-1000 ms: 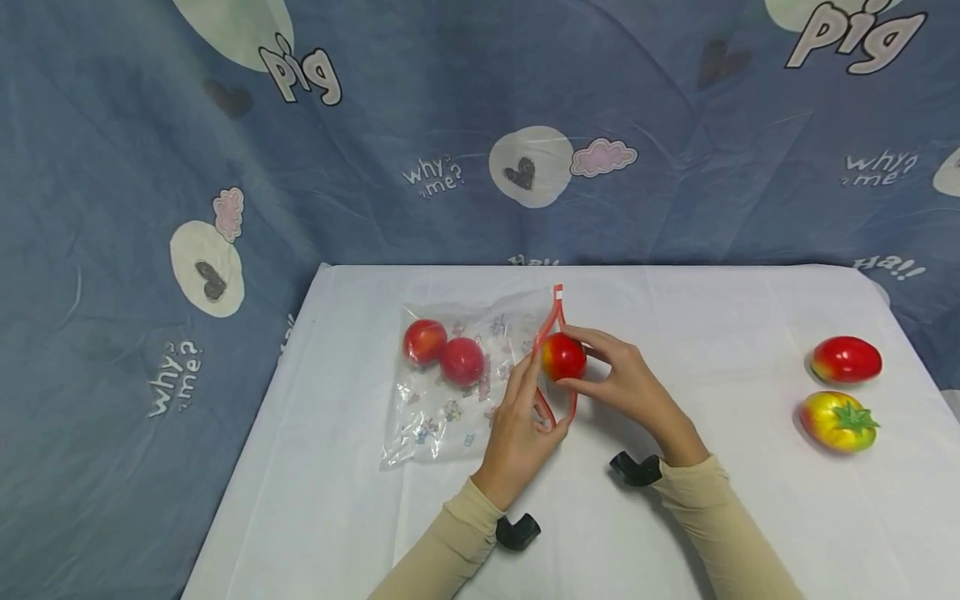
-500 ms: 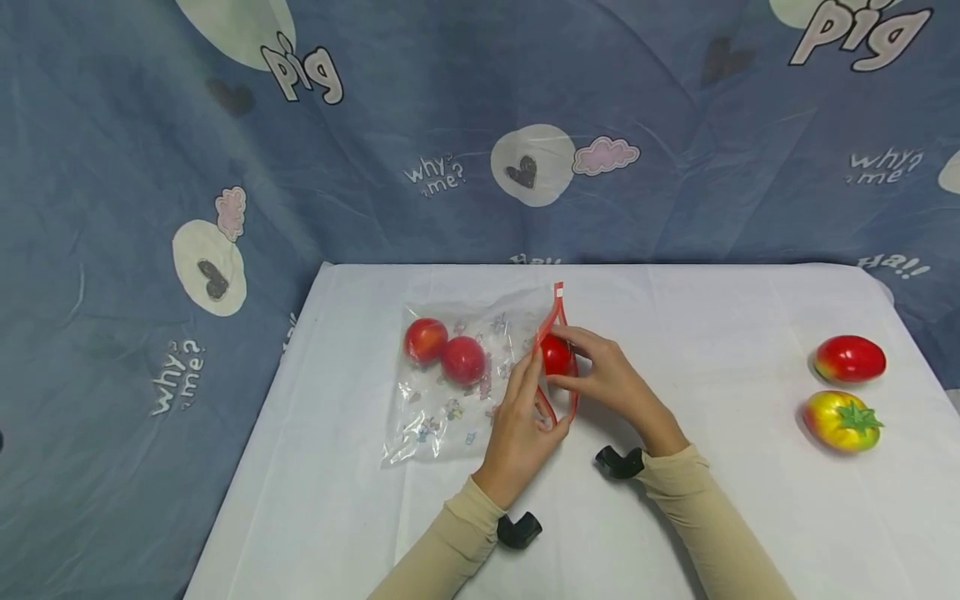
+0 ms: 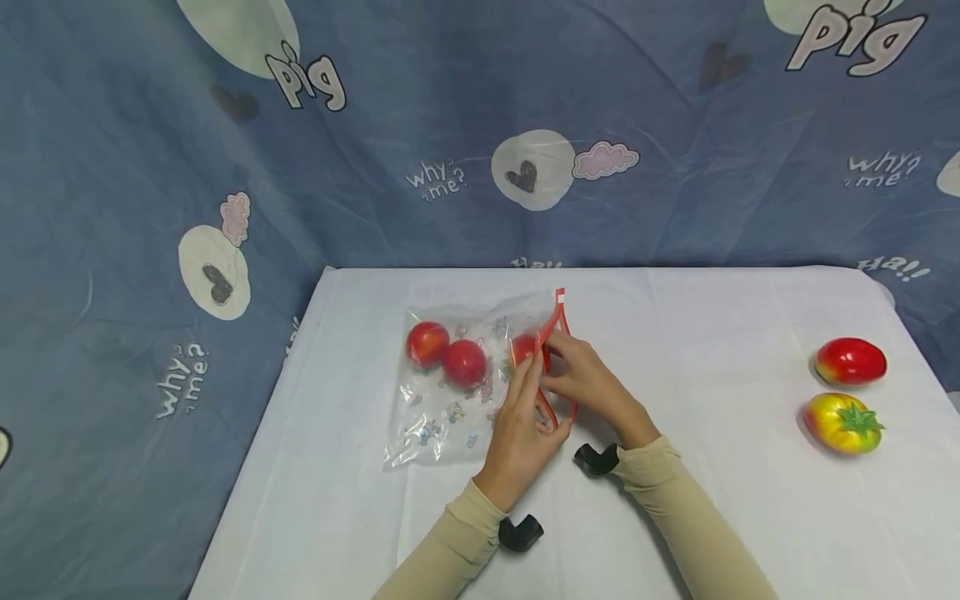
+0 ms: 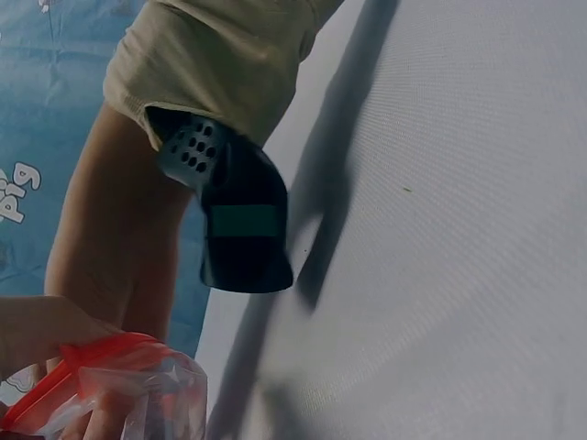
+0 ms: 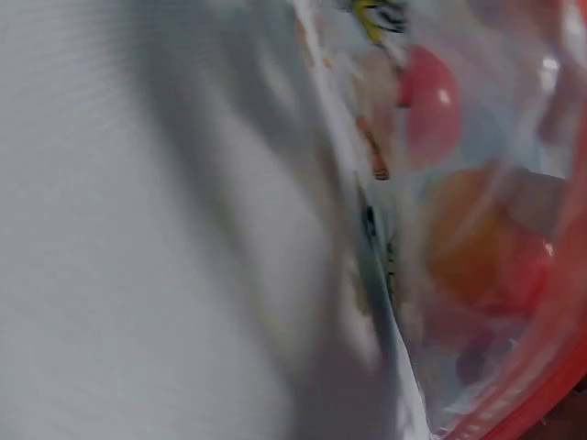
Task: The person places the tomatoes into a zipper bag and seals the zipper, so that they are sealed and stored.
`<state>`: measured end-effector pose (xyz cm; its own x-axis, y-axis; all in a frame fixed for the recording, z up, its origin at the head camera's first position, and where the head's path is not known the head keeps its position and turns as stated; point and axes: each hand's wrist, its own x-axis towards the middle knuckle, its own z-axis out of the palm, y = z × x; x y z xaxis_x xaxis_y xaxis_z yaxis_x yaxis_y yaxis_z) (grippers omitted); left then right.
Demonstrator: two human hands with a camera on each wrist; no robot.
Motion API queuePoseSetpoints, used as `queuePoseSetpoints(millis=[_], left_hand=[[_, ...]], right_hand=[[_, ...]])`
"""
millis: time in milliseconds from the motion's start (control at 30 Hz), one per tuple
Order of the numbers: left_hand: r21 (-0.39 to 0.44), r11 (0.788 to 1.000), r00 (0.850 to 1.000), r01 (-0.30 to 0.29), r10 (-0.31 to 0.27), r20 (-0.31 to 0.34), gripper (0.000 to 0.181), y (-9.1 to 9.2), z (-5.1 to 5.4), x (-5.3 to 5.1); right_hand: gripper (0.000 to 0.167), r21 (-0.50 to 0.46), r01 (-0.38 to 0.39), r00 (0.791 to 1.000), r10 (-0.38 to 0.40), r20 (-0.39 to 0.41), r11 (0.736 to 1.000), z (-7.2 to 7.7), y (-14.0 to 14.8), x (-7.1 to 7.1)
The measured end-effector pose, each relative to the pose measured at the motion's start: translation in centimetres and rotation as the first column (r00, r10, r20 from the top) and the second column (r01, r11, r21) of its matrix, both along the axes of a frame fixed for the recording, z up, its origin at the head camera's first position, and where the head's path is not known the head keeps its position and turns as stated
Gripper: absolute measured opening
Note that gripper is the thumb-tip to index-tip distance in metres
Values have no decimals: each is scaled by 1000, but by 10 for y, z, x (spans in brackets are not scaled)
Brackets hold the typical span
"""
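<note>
Right hand (image 3: 590, 385) and gripped fruit (image 3: 522, 347) have shifted toward 9 o'clock, into the clear bag (image 3: 423, 412); its fingers pinch the fruit. Left hand (image 3: 519, 437) fingers hold the mouth apart. Two round fruits (image 3: 465, 364) are bagged; red oval fruit (image 3: 851, 361) and yellow fruit (image 3: 836, 423) apparently remain, desk (image 3: 705, 333) 3 o'clock.
</note>
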<state>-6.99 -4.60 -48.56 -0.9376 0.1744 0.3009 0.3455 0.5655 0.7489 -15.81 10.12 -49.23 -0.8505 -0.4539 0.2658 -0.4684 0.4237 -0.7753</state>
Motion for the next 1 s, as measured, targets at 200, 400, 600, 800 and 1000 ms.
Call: queuePoseSetpoints(millis=[200,400,600,800,1000], left_hand=[[-28,1000,1000,-13,13,-15,101,0,-2,0],[-31,999,998,-30,28,-58,103,-1,-7,1],[-33,999,997,-36,33,-66,102,-1,-7,4],[-23,999,999,-29,28,-45,101,-2,-5,2],[-22,1000,998,-14,13,-55,102,0,-2,-1]], right_hand=[[58,17,0,1000,0,13,1000,-7,-1,0],[39,14,-70,998,70,-2,997,-10,4,1],[48,-24,-112,994,112,-12,993,-14,8,1],[47,-26,-98,995,97,-17,995,-12,8,-2],[47,-53,-64,998,64,-6,997,-6,8,-4]])
